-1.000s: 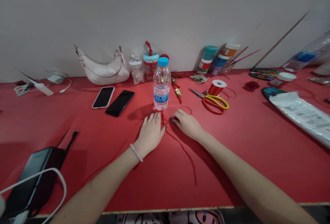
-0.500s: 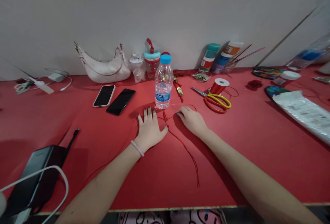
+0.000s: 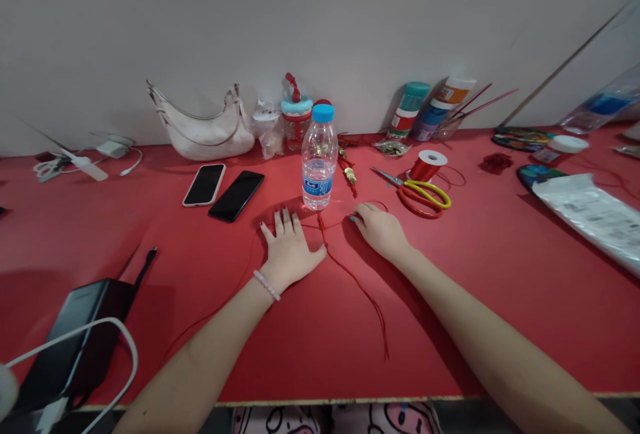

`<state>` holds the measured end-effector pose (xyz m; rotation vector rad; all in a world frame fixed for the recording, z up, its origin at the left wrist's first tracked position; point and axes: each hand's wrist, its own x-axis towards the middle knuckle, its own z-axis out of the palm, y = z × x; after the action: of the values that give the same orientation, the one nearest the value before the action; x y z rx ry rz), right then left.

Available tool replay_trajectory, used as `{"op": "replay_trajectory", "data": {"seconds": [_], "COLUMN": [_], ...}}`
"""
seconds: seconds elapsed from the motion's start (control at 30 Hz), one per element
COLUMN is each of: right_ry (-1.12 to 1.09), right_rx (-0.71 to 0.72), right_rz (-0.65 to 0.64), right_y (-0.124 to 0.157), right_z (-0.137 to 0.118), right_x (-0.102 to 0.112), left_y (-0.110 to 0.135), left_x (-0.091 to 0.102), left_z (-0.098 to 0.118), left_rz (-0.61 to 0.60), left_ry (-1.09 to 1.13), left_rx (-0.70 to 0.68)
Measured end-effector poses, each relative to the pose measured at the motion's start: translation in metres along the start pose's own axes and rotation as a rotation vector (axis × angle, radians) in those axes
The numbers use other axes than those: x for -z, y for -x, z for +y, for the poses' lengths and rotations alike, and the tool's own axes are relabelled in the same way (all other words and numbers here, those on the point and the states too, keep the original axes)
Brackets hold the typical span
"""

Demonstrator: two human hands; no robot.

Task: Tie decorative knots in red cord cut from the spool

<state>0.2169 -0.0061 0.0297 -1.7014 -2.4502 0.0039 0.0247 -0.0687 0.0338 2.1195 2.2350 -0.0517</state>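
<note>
My left hand (image 3: 289, 247) lies flat with its fingers spread, pressing on the table beside a knotted red cord (image 3: 322, 222). Its thumb tip touches or nearly touches the cord's lower strands, which trail toward the front edge. A thin red strand runs sideways from the knot to my right hand (image 3: 379, 229), whose fingers are pinched together on it. Directly behind the knot stands a clear water bottle (image 3: 319, 161) with a blue cap, partly filled; the cord's upper end meets its base. How the cord is fixed there is hidden.
Scissors (image 3: 423, 198) and a red thread spool (image 3: 427, 166) lie right of the bottle. Two phones (image 3: 237, 196) and a white handbag (image 3: 210, 137) are left. A black power bank (image 3: 75, 334) sits front left. Paint bottles (image 3: 410, 111) stand by the wall; a plastic-wrapped packet (image 3: 590, 214) lies right.
My right hand has moved slightly to the right, drawing the strand out straighter. My left hand stays flat, with its fingers spread a little wider. The view has shifted slightly.
</note>
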Motion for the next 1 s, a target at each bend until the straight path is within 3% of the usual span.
{"op": "replay_trajectory", "data": {"seconds": [0.43, 0.73, 1.0], "right_ry": [-0.033, -0.163, -0.214], "right_rx": [-0.024, 0.162, 0.177], "right_rz": [-0.007, 0.040, -0.002], "right_y": [0.000, 0.005, 0.004], "right_z": [0.005, -0.013, -0.024], "right_x": [0.004, 0.005, 0.001], "left_y": [0.001, 0.001, -0.010], "left_x": [-0.005, 0.002, 0.004], "left_z": [-0.005, -0.006, -0.006], "left_rz": [0.042, 0.238, 0.202], "left_ry": [0.019, 0.169, 0.236], "left_rx": [-0.044, -0.246, -0.167]}}
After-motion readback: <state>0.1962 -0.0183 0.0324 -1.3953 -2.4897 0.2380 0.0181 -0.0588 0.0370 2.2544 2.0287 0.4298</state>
